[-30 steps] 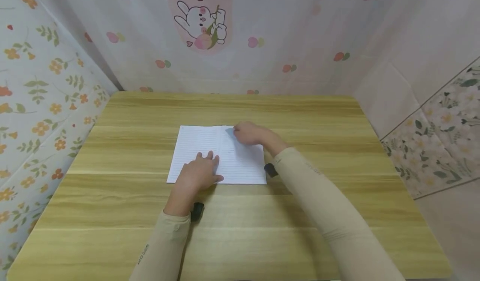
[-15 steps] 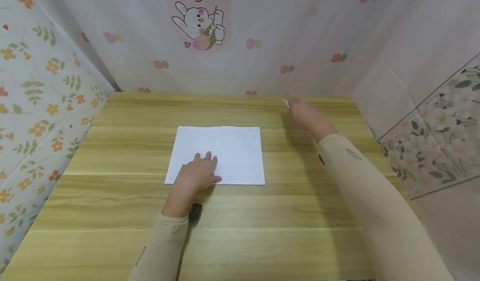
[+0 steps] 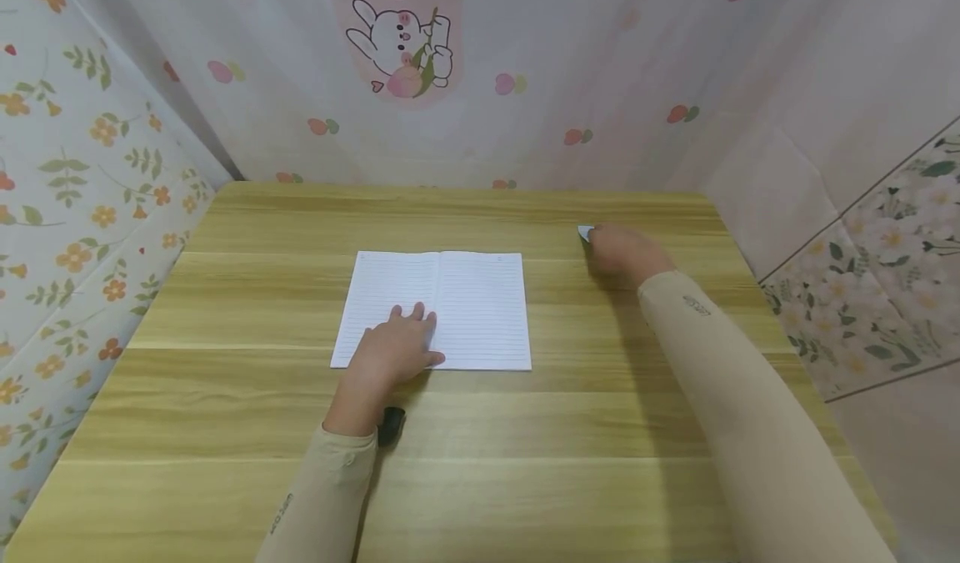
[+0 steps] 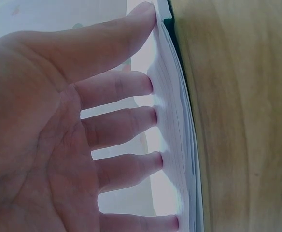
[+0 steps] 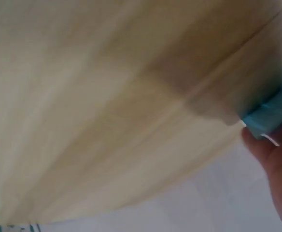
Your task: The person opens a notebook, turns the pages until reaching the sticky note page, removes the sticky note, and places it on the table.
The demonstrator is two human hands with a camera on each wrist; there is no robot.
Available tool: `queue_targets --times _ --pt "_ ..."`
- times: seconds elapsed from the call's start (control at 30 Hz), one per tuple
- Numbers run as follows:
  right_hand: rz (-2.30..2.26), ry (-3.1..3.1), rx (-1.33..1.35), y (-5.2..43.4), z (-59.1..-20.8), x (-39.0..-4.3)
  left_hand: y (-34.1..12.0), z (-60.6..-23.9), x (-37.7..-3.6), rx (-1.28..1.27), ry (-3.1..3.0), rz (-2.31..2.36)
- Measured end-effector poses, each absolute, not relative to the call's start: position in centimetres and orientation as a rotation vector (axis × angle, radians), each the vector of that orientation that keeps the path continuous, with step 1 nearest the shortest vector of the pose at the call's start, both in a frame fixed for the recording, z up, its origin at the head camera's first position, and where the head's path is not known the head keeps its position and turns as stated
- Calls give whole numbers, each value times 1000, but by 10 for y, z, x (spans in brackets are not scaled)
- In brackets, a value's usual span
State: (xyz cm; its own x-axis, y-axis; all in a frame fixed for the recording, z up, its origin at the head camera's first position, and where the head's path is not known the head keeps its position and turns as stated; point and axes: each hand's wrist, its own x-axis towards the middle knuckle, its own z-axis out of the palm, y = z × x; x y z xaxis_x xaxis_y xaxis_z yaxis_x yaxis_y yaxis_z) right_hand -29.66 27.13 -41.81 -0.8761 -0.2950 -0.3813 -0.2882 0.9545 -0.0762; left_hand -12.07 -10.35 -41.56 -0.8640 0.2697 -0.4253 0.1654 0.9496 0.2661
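Since a second ago my right hand point(image 3: 622, 250) has left the top of the right-hand page and travelled out to the far right of the worktop; half a second back it was higher and nearer the rear edge, and it now sits lower, down on the wood. It carries one small pale blue piece point(image 3: 584, 232), which I take to be paper or plastic, though I cannot tell which. From the right wrist view the same blue piece point(image 5: 271, 116) shows pinched at a fingertip point(image 5: 259, 145), close to the wood; how the other fingers lie I cannot tell. My left hand point(image 3: 393, 350) has not shifted: it lies flat, fingers straight and slightly spread, pressing on the lower part of the left page. The left wrist view shows five fingertips point(image 4: 148, 84) touching the paper edge, gripping nothing.

Under that hand lies one open white ruled notebook point(image 3: 480, 309), two pages showing, flat and roughly central on the light wooden worktop point(image 3: 480, 463). The blue piece is well apart from it, off to the right of its top corner. I count one small black device point(image 3: 393, 424) at my left wrist. Both arms wear beige sleeves point(image 3: 720, 379). Behind the worktop hangs a pale cloth with one cartoon rabbit point(image 3: 401, 46) printed on it.
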Motion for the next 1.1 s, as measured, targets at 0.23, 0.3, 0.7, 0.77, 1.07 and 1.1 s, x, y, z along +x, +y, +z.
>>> queue_targets --times 0.23,0.3,0.7,0.77,1.07,1.1 --pt "-65 2618 -302 261 -415 -292 -103 -415 -120 308 2609 323" --pt "-78 2593 -306 258 -416 -291 -103 -415 -120 314 2604 329" --pt "-127 2602 -310 288 -417 -288 -102 -412 -119 317 2616 337" --pt "-99 2614 -305 299 -416 -287 -102 -411 -119 319 2615 340" --pt "-47 2675 -151 286 -412 -277 -104 -413 -120 312 2626 331" --pt "-60 2670 -120 278 -412 -277 -104 -414 -120 311 2622 332"
